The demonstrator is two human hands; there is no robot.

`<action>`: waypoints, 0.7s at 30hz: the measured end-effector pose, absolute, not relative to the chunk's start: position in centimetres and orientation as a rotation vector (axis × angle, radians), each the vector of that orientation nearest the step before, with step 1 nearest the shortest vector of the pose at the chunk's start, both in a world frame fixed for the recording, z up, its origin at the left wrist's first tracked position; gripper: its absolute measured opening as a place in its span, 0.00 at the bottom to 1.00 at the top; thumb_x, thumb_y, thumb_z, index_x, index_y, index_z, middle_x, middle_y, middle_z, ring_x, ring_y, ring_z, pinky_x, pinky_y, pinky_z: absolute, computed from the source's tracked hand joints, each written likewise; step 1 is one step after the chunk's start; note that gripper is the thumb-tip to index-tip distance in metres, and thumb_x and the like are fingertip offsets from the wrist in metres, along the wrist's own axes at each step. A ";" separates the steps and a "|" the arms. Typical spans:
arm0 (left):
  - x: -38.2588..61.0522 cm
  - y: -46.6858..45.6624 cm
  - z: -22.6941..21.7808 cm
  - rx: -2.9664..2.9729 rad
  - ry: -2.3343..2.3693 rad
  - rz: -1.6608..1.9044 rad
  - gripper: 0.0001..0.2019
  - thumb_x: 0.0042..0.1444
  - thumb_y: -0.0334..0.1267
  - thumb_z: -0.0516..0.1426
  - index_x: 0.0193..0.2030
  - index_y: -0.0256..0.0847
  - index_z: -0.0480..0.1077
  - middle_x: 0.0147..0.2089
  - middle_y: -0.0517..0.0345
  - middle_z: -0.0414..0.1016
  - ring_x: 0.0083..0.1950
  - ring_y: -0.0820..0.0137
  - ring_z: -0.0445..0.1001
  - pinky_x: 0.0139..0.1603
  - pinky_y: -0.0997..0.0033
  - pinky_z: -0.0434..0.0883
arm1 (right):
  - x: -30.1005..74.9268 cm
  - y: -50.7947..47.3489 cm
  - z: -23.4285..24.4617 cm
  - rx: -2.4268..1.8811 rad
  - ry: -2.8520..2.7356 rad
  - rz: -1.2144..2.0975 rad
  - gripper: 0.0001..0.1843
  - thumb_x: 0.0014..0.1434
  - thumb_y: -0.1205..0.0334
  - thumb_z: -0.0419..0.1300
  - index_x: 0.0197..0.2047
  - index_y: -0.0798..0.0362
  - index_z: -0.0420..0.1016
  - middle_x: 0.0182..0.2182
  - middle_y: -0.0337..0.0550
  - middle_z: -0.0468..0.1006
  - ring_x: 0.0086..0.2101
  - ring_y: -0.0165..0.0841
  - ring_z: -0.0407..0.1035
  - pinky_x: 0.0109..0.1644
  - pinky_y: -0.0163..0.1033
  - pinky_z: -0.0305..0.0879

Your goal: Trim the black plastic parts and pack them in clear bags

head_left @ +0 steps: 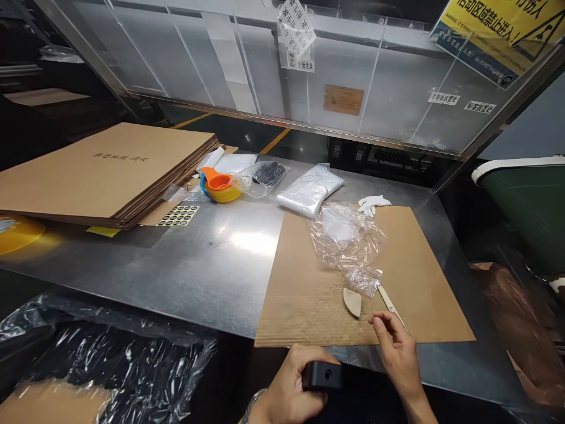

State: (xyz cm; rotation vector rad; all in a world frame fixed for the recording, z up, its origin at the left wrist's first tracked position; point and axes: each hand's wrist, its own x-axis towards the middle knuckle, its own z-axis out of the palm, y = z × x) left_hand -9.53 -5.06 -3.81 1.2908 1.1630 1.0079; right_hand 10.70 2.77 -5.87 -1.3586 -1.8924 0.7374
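Observation:
My left hand [295, 383] is wrapped round a black box-shaped device [323, 376] with a small round lens, at the table's front edge. My right hand [397, 347] hovers over the front edge of a flat cardboard sheet [419, 265], its thumb and forefinger drawn together; whether anything is between them is too small to make out. Just beyond those fingertips lies a beige wedge-shaped piece [352, 302]. A narrow cream strip [391, 305] with small lettering lies beside them, partly behind the hand. Farther up the sheet is a crumpled clear plastic bag [348, 235].
Stacked cardboard [110, 171] covers the metal table's [212, 259] left end. Along the back are orange and yellow scoops [220, 187], a bagged black item [269, 174], a plastic-wrapped packet [310, 189] and a white glove [373, 204]. Black plastic [168, 359] lines a box at lower left.

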 end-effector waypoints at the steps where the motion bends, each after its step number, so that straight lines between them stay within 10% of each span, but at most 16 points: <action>1: -9.6 -5.1 -3.7 1.304 1.176 1.011 0.16 0.30 0.25 0.51 0.28 0.36 0.74 0.24 0.60 0.72 0.26 0.73 0.65 0.27 0.76 0.59 | 10.9 3.2 -6.4 -1.393 -1.975 0.613 0.12 0.64 0.56 0.49 0.42 0.53 0.69 0.34 0.45 0.75 0.35 0.33 0.71 0.37 0.35 0.68; 10: -9.5 -5.1 -3.5 1.454 1.305 1.025 0.19 0.32 0.22 0.52 0.32 0.38 0.75 0.31 0.57 0.79 0.33 0.67 0.74 0.36 0.72 0.66 | 7.4 5.6 -10.0 -1.416 -2.285 0.244 0.20 0.61 0.53 0.51 0.53 0.52 0.68 0.47 0.53 0.70 0.44 0.45 0.63 0.46 0.52 0.63; 21: -10.3 -5.1 -4.7 1.534 1.382 1.100 0.19 0.32 0.21 0.52 0.33 0.37 0.73 0.29 0.56 0.77 0.29 0.68 0.72 0.32 0.72 0.65 | 7.9 4.0 -7.2 -1.302 -2.267 0.363 0.20 0.62 0.61 0.49 0.57 0.52 0.63 0.42 0.50 0.66 0.44 0.39 0.63 0.45 0.45 0.67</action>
